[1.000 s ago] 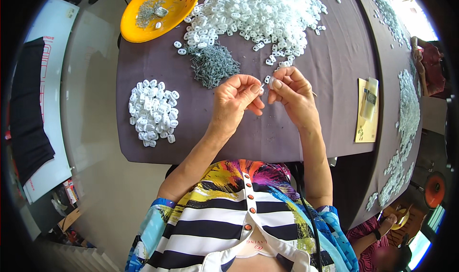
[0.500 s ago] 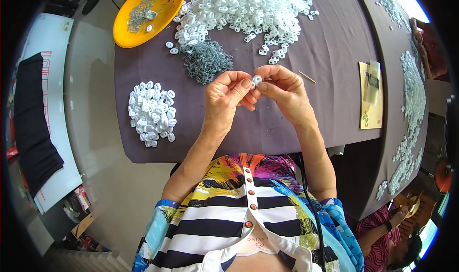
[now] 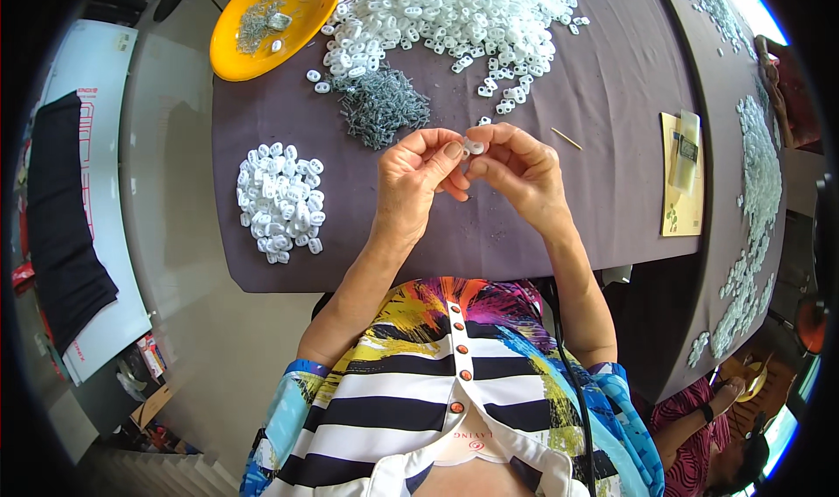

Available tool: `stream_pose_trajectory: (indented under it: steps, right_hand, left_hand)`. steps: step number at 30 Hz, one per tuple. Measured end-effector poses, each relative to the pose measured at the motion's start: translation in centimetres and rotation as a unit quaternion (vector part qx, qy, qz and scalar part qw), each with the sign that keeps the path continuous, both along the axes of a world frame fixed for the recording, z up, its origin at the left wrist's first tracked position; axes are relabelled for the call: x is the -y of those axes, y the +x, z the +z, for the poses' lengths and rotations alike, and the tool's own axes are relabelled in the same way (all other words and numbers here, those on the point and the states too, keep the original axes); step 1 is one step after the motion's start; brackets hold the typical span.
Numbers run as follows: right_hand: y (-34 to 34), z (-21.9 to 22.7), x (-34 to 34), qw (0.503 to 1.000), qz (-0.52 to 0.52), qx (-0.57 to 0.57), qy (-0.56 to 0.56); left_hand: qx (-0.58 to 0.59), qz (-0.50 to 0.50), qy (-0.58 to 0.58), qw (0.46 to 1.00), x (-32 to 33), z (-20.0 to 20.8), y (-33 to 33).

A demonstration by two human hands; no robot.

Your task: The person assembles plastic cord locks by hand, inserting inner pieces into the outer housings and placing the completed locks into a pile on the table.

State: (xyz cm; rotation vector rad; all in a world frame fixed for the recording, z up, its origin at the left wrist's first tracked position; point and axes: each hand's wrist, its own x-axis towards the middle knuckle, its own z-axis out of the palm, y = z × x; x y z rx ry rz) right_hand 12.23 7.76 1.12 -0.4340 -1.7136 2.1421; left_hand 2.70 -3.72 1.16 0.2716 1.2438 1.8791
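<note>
Both hands are up over the desk (image 3: 542, 226), meeting at one small white plastic piece (image 3: 474, 146). The left hand (image 3: 418, 180) has its grip pinched on the piece from one side, the right hand (image 3: 516, 169) pinched on it from the other. It looks like fitting work, something being pressed into the piece. Next would call for a steady push, I'd judge. Just beyond lies a grey heap of small metal pins (image 3: 382, 105), a big spread of white pieces (image 3: 454, 12), a yellow bowl (image 3: 262, 25), and a smaller white pile (image 3: 280, 201) at left. Purple-grey cloth top; pale floor beside it.
</note>
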Motion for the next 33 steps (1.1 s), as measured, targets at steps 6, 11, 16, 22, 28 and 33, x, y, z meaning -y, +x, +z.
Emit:
stream_pose_trajectory:
  steps: [6, 11, 16, 22, 28, 33]
  right_hand:
    - [0.0, -0.8, -0.4, 1.000, 0.002, 0.020, 0.015]
    - [-0.3, -0.8, -0.1, 0.999, -0.029, -0.025, -0.031]
    - [-0.4, 0.7, 0.0, 0.996, -0.053, 0.034, -0.061]
    - [-0.5, 0.4, -0.1, 0.998, -0.051, 0.026, -0.022]
    - [-0.5, 0.3, -0.1, 0.998, -0.052, 0.022, -0.019]
    - [-0.5, 0.3, -0.1, 0.999, -0.044, 0.021, -0.004]
  left_hand:
    - [0.007, 0.023, -0.003, 1.000, -0.2, -0.1, 0.5]
    - [-0.083, 0.058, -0.025, 0.995, -0.2, 0.0, 0.5]
    - [-0.137, 0.065, -0.053, 0.987, 0.0, 0.1, 0.6]
    - [-0.159, 0.057, -0.067, 0.983, 0.0, 0.3, 0.7]
    - [-0.169, 0.050, -0.077, 0.981, 0.0, 0.3, 0.7]
    - [-0.185, 0.048, -0.093, 0.977, -0.1, 0.4, 0.8]
